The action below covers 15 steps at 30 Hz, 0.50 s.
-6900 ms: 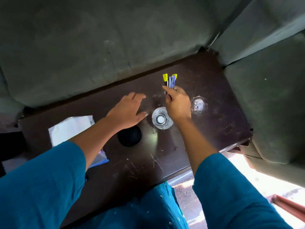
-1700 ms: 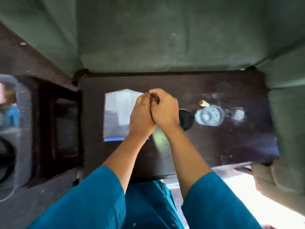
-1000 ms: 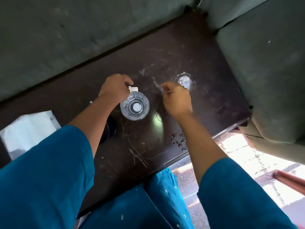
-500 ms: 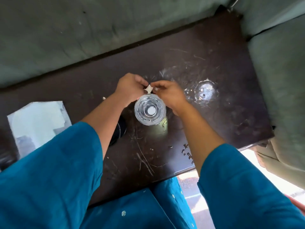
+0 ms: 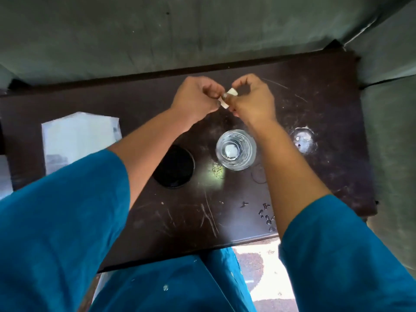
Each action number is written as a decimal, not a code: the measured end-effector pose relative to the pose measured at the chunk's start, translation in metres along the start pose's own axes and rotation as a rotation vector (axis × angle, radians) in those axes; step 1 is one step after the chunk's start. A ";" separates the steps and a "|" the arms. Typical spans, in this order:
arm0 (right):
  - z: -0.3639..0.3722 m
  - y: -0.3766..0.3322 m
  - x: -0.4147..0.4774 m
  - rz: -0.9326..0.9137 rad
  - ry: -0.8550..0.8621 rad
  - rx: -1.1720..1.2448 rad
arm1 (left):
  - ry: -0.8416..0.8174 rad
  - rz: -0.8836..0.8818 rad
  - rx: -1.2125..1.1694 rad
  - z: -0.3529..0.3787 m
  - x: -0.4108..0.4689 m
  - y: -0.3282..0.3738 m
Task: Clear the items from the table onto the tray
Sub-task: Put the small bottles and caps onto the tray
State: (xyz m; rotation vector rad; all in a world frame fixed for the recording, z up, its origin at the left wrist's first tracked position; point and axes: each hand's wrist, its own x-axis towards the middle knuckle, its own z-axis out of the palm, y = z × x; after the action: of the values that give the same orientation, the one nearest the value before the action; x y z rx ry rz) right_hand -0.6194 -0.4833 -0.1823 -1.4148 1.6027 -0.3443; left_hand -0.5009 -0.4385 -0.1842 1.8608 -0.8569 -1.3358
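A small white scrap of paper (image 5: 229,98) is pinched between the fingertips of my left hand (image 5: 195,97) and my right hand (image 5: 252,100), above the far middle of the dark wooden table (image 5: 326,104). A clear drinking glass (image 5: 236,149) stands upright just below my hands. Left of the glass lies a round black lid-like object (image 5: 174,167), partly hidden by my left forearm. No tray can be made out for certain.
A white sheet or packet (image 5: 76,138) lies at the table's left end. A wet ring mark (image 5: 302,139) is on the right side, and small dark bits (image 5: 266,216) lie near the front edge. Green sofa cushions (image 5: 202,30) surround the table.
My hands have lifted away from the glass's rim toward the far side of the table, both still pinching the small white scrap. The glass stays where it was.
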 end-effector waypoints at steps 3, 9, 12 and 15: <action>0.029 -0.029 -0.018 -0.146 -0.030 -0.159 | -0.018 0.014 -0.117 -0.049 -0.019 -0.003; 0.106 -0.069 -0.078 -0.319 -0.159 -0.250 | 0.030 -0.044 -0.288 -0.146 -0.071 -0.047; 0.146 -0.072 -0.109 -0.414 -0.221 -0.306 | 0.069 -0.069 -0.188 -0.179 -0.097 -0.086; 0.178 -0.063 -0.137 -0.378 -0.239 -0.346 | 0.037 -0.089 0.158 -0.196 -0.123 -0.131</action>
State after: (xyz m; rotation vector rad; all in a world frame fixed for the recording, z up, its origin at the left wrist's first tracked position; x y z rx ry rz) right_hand -0.4570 -0.3173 -0.1674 -1.9519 1.2354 -0.1081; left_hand -0.3282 -0.2367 -0.1824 2.0600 -0.8919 -1.3155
